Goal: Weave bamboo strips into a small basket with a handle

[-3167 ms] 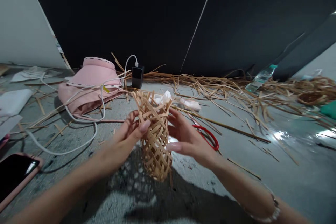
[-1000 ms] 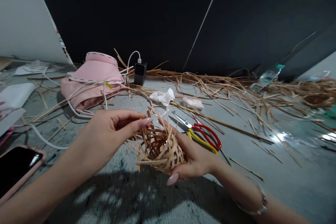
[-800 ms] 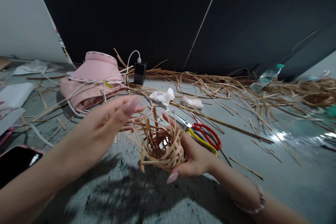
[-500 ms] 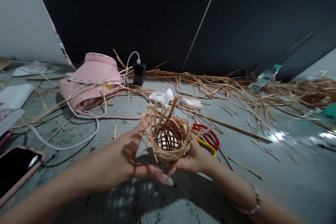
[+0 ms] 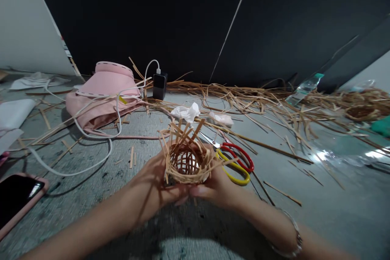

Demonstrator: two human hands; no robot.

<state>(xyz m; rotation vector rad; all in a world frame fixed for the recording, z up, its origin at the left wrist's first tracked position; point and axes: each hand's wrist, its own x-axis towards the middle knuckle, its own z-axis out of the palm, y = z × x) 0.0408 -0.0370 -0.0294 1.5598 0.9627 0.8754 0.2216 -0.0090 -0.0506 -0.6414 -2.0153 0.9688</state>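
Between my two hands is a small woven basket [image 5: 190, 176], its mouth toward me and loose strip ends sticking out around the rim. An open lattice shows at its bottom, with light coming through. My left hand [image 5: 158, 185] wraps its left side, and my right hand [image 5: 217, 185] grips the right side. Both thumbs meet at the near edge; the other fingers are mostly hidden behind the weave. Just beyond my right hand lie scissors [image 5: 234, 146] with one red and one yellow handle.
Loose strips [image 5: 243, 93] pile along the dark wall. A pink visor hat [image 5: 106, 85], a black power bank [image 5: 160, 86] with a white cable [image 5: 111, 146], and a phone [image 5: 20, 197] lie to the left. Crumpled tissue [image 5: 186, 112] sits ahead; a plastic bottle [image 5: 304, 89] lies back right.
My left hand has closed in from an open spread and now wraps the basket's left side. The basket has shifted slightly left, and more of the scissors shows.
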